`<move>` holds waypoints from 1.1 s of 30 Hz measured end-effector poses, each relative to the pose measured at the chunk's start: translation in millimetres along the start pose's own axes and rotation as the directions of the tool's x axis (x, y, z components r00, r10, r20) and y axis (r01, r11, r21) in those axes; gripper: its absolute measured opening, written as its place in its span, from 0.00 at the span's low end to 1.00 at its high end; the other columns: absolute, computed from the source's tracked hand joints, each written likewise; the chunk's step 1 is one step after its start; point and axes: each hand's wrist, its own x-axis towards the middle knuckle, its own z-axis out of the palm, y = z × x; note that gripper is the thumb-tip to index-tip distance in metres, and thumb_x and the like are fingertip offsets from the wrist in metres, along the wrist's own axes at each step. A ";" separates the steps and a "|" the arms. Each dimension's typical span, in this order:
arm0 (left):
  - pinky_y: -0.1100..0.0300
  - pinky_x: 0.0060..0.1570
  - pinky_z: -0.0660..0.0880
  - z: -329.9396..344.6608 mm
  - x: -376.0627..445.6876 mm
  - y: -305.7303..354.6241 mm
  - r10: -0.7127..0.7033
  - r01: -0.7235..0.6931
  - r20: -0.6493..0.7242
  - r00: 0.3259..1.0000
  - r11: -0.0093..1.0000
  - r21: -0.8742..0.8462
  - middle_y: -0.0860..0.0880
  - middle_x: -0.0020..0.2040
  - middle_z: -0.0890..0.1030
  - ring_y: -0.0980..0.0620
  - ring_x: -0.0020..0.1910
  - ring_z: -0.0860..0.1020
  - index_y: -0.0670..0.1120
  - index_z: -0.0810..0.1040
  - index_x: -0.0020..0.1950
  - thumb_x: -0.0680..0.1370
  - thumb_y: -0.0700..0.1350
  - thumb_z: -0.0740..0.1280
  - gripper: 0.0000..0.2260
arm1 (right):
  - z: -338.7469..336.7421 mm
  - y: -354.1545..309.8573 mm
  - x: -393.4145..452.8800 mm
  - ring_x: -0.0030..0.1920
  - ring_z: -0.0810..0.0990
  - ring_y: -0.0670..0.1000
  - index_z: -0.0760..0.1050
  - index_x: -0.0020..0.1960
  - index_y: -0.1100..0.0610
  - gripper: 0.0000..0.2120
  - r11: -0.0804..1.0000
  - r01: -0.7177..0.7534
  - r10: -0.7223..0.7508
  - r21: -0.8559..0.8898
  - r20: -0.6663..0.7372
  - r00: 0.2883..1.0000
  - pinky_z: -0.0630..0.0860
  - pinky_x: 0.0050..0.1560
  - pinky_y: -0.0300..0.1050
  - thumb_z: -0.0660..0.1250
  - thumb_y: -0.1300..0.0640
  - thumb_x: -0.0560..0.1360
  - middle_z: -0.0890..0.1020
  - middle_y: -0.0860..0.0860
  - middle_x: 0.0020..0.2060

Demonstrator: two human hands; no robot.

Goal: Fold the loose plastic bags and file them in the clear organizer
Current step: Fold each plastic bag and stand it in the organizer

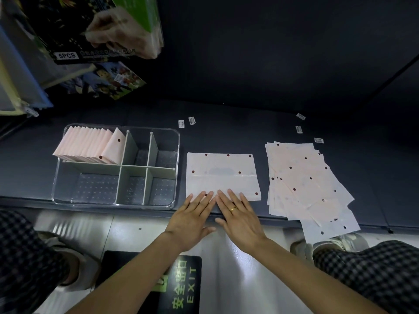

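Observation:
A pale pink plastic bag with dark dots (222,175) lies flat on the dark shelf, a crease running across its middle. My left hand (192,220) and my right hand (240,220) rest side by side, fingers spread, with the fingertips pressing on the bag's near edge. To the right lies a loose pile of the same dotted bags (303,182), one hanging over the shelf edge. At the left stands the clear organizer (68,177) with grey dividers. Its back-left compartment holds a row of folded bags (90,145) standing on edge; the other compartments hold nothing.
Small white labels (186,122) lie on the shelf behind the bag, more (299,129) behind the pile. Boxed goods (86,30) hang over the upper left. Below the shelf edge are a light floor, a green EXIT sign (183,284) and my checked trouser legs.

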 end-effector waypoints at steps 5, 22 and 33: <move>0.52 0.72 0.32 -0.2 -1.9 -4.2 0.005 -0.005 0.006 1.000 1.000 0.013 0.50 0.74 0.30 0.52 0.72 0.29 0.49 0.30 0.73 0.80 0.63 0.43 0.32 | 5.1 17.6 -7.4 0.68 0.71 0.52 0.73 0.66 0.57 0.28 0.999 0.012 -0.010 -0.046 0.044 0.999 0.68 0.67 0.55 0.48 0.43 0.78 0.74 0.51 0.66; 0.57 0.73 0.34 6.1 -31.2 -6.9 -0.136 0.134 -0.022 0.990 0.988 -0.077 0.48 0.75 0.33 0.51 0.75 0.35 0.44 0.33 0.75 0.80 0.63 0.46 0.35 | -13.9 54.4 -8.2 0.49 0.83 0.58 0.81 0.51 0.61 0.12 0.970 -0.050 0.102 0.240 -0.211 0.972 0.79 0.51 0.52 0.75 0.60 0.69 0.83 0.55 0.50; 0.59 0.71 0.32 10.3 -31.0 -4.7 -0.162 0.146 -0.057 0.985 0.966 -0.212 0.51 0.74 0.32 0.54 0.74 0.34 0.45 0.35 0.76 0.80 0.62 0.47 0.34 | -11.3 27.0 24.7 0.36 0.78 0.57 0.77 0.37 0.62 0.06 0.960 -0.003 0.019 0.279 -0.054 0.998 0.77 0.35 0.47 0.72 0.70 0.67 0.80 0.55 0.37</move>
